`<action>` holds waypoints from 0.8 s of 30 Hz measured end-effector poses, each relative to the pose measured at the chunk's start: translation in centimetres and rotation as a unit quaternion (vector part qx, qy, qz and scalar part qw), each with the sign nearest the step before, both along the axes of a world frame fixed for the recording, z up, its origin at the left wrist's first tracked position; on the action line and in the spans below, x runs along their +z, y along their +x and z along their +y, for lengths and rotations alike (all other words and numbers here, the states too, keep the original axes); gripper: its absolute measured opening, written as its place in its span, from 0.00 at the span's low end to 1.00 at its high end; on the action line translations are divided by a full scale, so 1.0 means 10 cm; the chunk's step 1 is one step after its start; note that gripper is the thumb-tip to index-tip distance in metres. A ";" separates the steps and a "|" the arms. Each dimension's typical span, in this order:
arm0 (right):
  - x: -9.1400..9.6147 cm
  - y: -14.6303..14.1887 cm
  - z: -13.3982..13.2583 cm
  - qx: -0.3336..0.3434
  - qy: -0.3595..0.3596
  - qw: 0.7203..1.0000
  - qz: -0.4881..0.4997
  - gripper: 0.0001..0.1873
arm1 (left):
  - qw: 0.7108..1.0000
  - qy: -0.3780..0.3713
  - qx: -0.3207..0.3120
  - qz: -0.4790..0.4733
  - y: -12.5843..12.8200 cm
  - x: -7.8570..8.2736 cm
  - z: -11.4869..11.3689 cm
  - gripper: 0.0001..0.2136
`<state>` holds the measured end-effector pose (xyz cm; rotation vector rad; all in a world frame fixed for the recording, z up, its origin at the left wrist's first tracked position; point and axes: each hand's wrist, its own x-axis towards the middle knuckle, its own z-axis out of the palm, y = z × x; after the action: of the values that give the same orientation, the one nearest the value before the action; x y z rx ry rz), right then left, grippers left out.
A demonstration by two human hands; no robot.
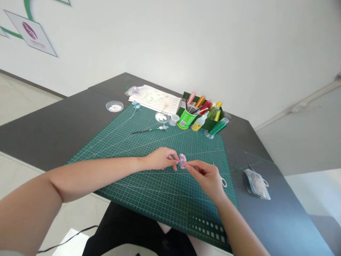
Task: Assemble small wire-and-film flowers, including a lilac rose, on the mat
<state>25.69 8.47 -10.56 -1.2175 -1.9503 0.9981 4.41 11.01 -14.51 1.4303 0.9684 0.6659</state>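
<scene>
Both my hands meet over the middle of a green cutting mat [149,192]. Between them is a small pink-purple flower-like piece [182,160]. My left hand [161,159] pinches it from the left with its fingertips closed. My right hand [206,176] pinches it from the right, fingers curled. The piece is held just above the mat. White-handled scissors [222,179] lie on the mat just behind my right hand, partly hidden by it.
At the mat's far edge stand a green cup of tools [186,119], a green box with glitter tubes and bottles [210,115], small round dishes [162,117], a thin brush [147,131] and a printed sheet [157,99]. A clear lidded dish [114,106] sits left; a plastic packet [256,183] lies right.
</scene>
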 end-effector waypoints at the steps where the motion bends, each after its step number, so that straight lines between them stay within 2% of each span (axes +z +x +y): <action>1: 0.01 0.01 0.01 -0.007 -0.006 1.000 0.013 0.14 | 0.999 -0.011 -0.037 -0.002 0.01 0.00 -0.02 0.05; 4: -0.03 0.03 0.05 -0.028 -0.033 0.998 0.053 0.12 | 0.991 -0.043 -0.122 -0.025 0.03 0.02 -0.10 0.03; 7: -0.08 0.03 0.09 -0.047 -0.064 0.993 0.092 0.12 | 0.986 -0.046 -0.157 -0.028 0.04 0.05 -0.17 0.03; 11: -0.13 0.02 0.12 -0.065 -0.076 0.988 0.114 0.12 | 0.984 -0.048 -0.169 -0.029 0.06 0.07 -0.19 0.02; 18: -0.18 0.04 0.18 -0.079 -0.068 0.992 0.068 0.14 | 0.981 -0.068 -0.175 -0.059 0.06 0.01 -0.17 0.05; 24: -0.22 0.06 0.24 -0.074 -0.088 0.992 0.059 0.15 | 0.980 -0.079 -0.173 -0.058 0.04 0.02 -0.18 0.06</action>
<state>26.24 10.86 -12.76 -1.3459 -1.6841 1.1575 4.85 9.25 -14.27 1.3596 0.6440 0.3999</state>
